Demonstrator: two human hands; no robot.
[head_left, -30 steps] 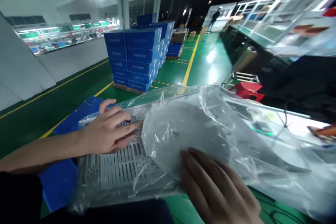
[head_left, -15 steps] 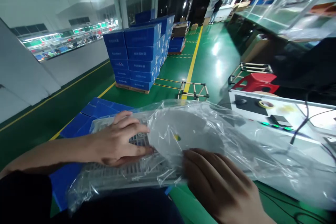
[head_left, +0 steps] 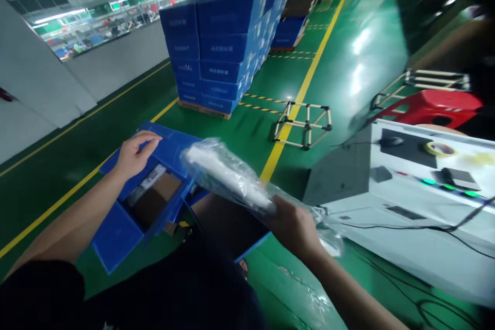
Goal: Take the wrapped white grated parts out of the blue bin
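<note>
Since earlier, the bagged panel (head_left: pixel 228 178) has swung edge-on, long axis running far-left to near-right. Right hand (head_left: pixel 294 224) grips its near end. Left hand (head_left: pixel 133 154), fingers loosely curled, touches the blue box (head_left: pixel 116 227) flap.

Single head view, tilted forward and down, close over hands

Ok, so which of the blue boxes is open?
The blue box on the floor right in front of the person, flaps spread, with the left hand on its far flap. The stacked blue boxes on the pallet behind are all closed.
</note>
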